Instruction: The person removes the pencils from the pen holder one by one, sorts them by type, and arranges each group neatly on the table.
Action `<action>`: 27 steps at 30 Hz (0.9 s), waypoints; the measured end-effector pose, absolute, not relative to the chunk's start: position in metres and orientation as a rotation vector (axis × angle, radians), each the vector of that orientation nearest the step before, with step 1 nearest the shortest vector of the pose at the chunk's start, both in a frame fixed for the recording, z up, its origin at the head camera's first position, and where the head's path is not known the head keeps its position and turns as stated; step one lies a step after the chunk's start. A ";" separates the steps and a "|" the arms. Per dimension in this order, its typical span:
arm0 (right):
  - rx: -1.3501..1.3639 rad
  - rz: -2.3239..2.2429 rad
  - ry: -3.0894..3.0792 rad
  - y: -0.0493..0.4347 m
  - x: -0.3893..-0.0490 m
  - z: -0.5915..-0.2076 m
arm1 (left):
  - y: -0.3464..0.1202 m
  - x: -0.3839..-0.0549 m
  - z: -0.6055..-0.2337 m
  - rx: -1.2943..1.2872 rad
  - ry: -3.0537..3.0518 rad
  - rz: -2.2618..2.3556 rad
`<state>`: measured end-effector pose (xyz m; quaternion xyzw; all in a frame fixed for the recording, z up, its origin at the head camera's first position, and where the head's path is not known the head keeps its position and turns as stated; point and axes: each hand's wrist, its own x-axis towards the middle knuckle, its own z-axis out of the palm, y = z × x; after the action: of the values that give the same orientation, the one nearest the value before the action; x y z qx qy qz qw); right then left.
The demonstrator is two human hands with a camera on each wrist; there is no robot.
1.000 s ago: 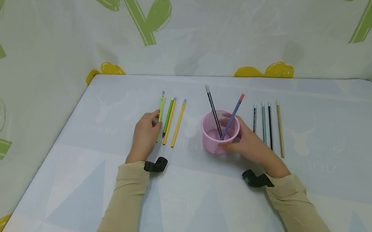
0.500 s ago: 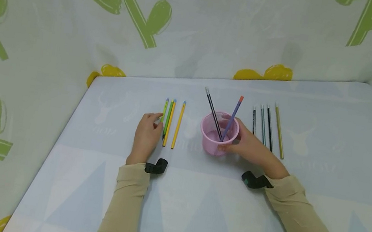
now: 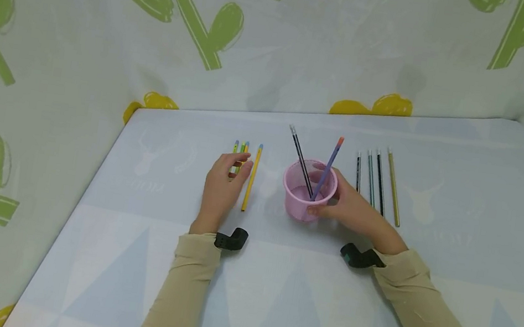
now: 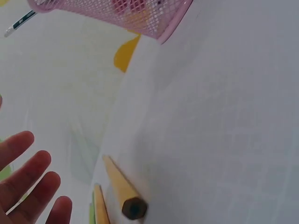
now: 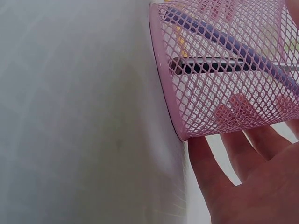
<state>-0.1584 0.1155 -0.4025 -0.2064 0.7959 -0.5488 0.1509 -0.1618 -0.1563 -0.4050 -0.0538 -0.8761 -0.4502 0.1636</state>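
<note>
My right hand (image 3: pixel 353 207) grips the side of a pink mesh pencil cup (image 3: pixel 297 208), fingers and thumb around its wall. Inside the cup lean a black-and-white striped pencil (image 3: pixel 298 147) and a purple pencil (image 3: pixel 333 157) with an orange end. My left hand (image 3: pixel 221 191) is over the left group of pencils, its fingers spread apart and holding nothing, as the left wrist view shows. A yellow pencil (image 3: pixel 252 179) lies just right of it. The blue-tipped ends of a lime-green pencil (image 3: pixel 236 146) and others show past my fingers; their lower parts are hidden behind the hand.
Right of the cup several pencils lie side by side, among them a gold one (image 3: pixel 394 189), a black one (image 3: pixel 380 183) and a teal one (image 3: pixel 371 178). The pale patterned table (image 3: pixel 292 307) ends at a fabric wall (image 3: pixel 309 41) printed with green plants.
My left hand first slid the lime-green pencil right, close beside the green one, then let go and moved right over the group. The right hand stays on the cup.
</note>
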 end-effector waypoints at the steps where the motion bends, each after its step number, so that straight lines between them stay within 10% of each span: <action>1: -0.590 -1.574 2.291 0.116 -0.159 -0.403 | -0.153 -0.162 -0.405 -0.170 -2.500 -1.291; 27: -0.546 -1.546 2.313 0.115 -0.156 -0.402 | -0.102 -0.136 -0.400 -0.494 -2.463 -2.076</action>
<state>-0.1558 0.1151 -0.4024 -0.1905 0.8063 -0.5388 0.1526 -0.1356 -0.1025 -0.3998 -0.1512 -0.7546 -0.6359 -0.0584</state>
